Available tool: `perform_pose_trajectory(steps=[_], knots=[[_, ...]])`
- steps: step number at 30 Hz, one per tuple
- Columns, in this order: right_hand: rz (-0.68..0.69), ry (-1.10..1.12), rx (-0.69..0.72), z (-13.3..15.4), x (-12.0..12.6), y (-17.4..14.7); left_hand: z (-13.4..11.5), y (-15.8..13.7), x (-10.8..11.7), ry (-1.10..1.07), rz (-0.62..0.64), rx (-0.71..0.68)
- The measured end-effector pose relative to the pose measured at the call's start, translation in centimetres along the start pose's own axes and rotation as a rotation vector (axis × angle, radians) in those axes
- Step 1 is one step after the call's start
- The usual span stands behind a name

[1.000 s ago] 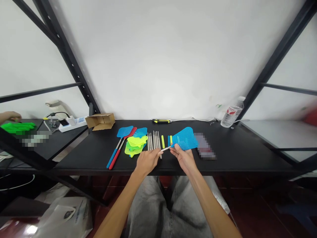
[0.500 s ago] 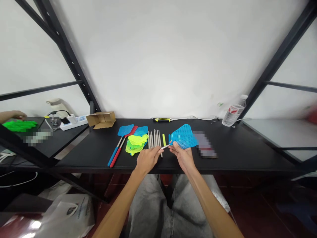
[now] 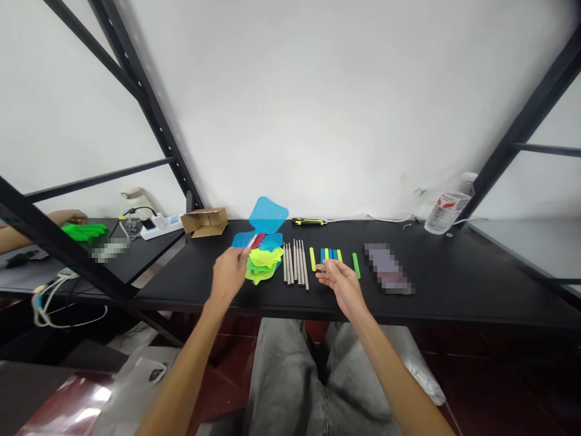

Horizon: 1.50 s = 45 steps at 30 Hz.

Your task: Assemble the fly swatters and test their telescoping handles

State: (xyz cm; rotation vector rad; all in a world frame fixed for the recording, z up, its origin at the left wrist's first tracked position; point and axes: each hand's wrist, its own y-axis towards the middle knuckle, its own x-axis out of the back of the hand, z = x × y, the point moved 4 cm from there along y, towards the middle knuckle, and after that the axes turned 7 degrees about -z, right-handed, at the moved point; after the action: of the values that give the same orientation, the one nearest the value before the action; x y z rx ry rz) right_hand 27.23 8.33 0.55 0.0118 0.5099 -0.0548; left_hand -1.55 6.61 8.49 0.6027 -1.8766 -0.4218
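My left hand (image 3: 229, 270) is closed around the metal shaft of a blue fly swatter (image 3: 269, 215), whose mesh head is raised above the others. Below lie a flat blue swatter head (image 3: 240, 238), part of a red swatter head (image 3: 259, 241) and a stack of yellow-green swatter heads (image 3: 264, 257). My right hand (image 3: 341, 281) has its fingers loosely stretched, holding nothing, just in front of several blue and yellow handle sleeves (image 3: 322, 253). One yellow sleeve (image 3: 313, 259) and a green sleeve (image 3: 356, 265) lie apart. Several metal rods (image 3: 296, 263) lie side by side between my hands.
A cardboard box (image 3: 205, 223) stands at the table's back left, near a power strip (image 3: 167, 225). A utility knife (image 3: 308, 221) lies by the wall, and a water bottle (image 3: 449, 204) at back right. On the left, another person's arm (image 3: 40, 229) is near green mesh pieces (image 3: 85, 232).
My left hand has carried the blue swatter left, over the other swatters. My right hand has let go of its head and opened. The view has shifted left.
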Motion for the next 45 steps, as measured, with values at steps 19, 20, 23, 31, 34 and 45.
perform_pose_trajectory(steps=[19, 20, 23, 31, 34, 45], knots=[[0.011, -0.007, 0.036, -0.4, 0.1, 0.0, 9.2, 0.7, -2.0, 0.347, 0.195, 0.176], [0.01, -0.004, 0.035, -0.4, 0.1, 0.0, 9.2, 0.7, -2.0, 0.349, 0.196, 0.178], [0.014, 0.0, 0.036, -0.5, 0.1, 0.0, 9.3, 0.8, -2.1, 0.354, 0.21, 0.198], [0.015, -0.002, 0.044, -0.1, -0.2, -0.1, 8.3, 1.0, -1.1, 0.331, 0.164, 0.189], [0.013, -0.009, 0.042, 0.0, -0.2, -0.2, 5.6, 1.8, -0.9, 0.32, 0.072, 0.114], [-0.012, 0.022, 0.039, -0.1, 0.0, -0.2, -5.0, 6.6, -10.1, 0.395, 0.446, -0.169]])
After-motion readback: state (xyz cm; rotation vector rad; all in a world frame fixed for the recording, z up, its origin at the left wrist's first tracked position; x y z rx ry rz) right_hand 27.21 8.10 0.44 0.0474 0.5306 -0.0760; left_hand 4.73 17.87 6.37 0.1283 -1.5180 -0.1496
